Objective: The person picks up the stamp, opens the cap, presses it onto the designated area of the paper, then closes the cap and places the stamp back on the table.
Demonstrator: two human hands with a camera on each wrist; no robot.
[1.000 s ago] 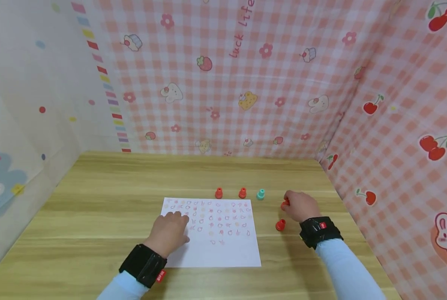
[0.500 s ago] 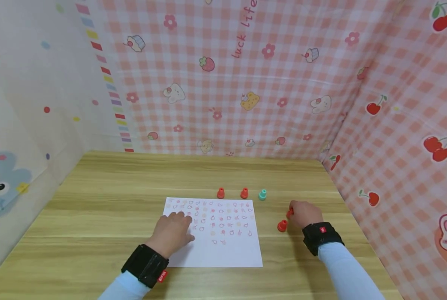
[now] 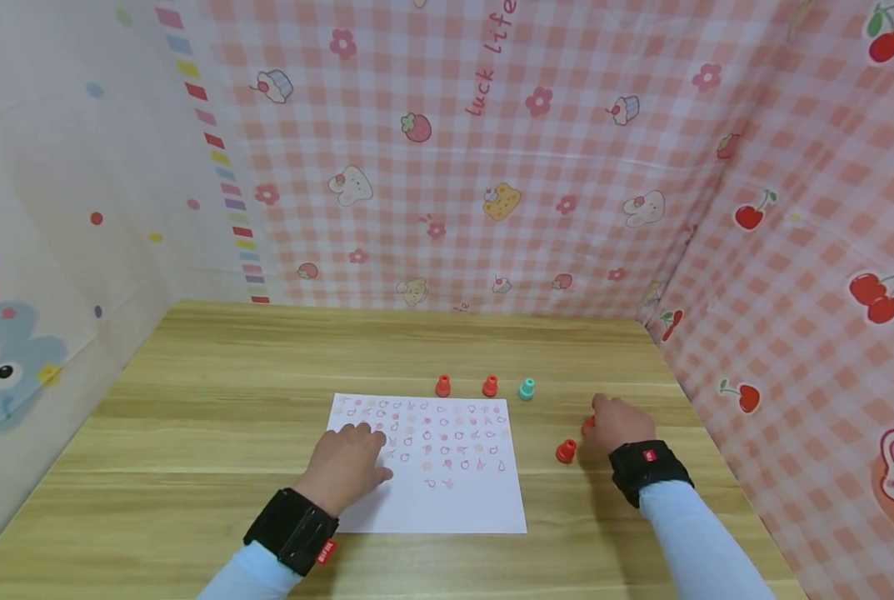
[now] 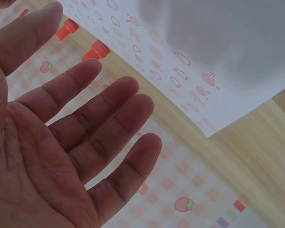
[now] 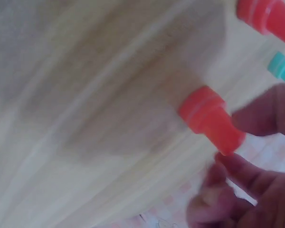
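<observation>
Over the left part of a white sheet of paper (image 3: 447,508) covered in rows of small stamped prints, my left hand (image 3: 345,468) has its fingers extended. The left wrist view shows its palm holding nothing. To the right of the paper, my right hand (image 3: 624,425) pinches a red stamp (image 5: 213,118) between thumb and fingertips at its narrow handle end. The stamp's wider end faces the table. Beside it, a second red stamp (image 3: 566,451) stands on the wood, a little nearer to me.
Two more red stamps, one left (image 3: 442,386) and one right (image 3: 490,386), stand behind the paper's far edge, with a turquoise stamp (image 3: 526,389) next to them. Patterned cloth walls (image 3: 447,208) enclose the wooden table (image 3: 214,400) at the back and sides.
My right hand has shifted slightly right and nearer to me with the red stamp. The left hand has stayed over the paper. The head view has turned slightly left.
</observation>
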